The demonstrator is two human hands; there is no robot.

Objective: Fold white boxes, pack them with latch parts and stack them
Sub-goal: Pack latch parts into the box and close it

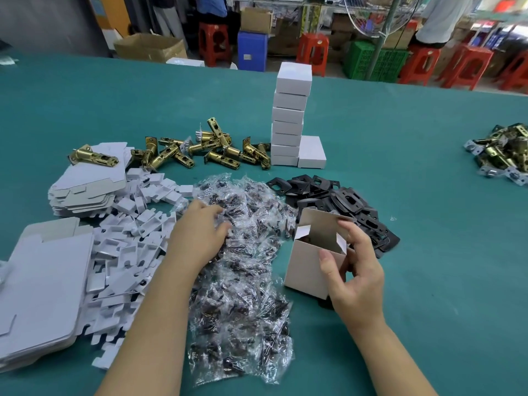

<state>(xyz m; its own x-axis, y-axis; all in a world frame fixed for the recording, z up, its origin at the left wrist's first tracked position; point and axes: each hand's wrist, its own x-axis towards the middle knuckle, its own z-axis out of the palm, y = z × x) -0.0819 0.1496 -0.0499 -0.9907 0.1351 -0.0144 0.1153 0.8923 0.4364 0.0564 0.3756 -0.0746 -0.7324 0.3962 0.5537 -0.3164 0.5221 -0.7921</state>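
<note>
My right hand (353, 270) grips an open white box (307, 267) standing on the green table, its lid flap up and something dark inside. My left hand (201, 228) reaches into a heap of small clear bags of screws (245, 267), fingers extended onto the bags. Black strike plates (337, 198) lie in a pile behind the box. Brass latch bolts (211, 151) are scattered further back. A tall stack of closed white boxes (290, 121) stands behind them, with one more closed box (312, 152) beside its base.
Flat unfolded box blanks (43, 292) and small white card inserts (134, 232) cover the left side. Another pile of latch parts (503, 152) lies at the far right. Red stools, crates and cardboard boxes stand beyond the table's far edge.
</note>
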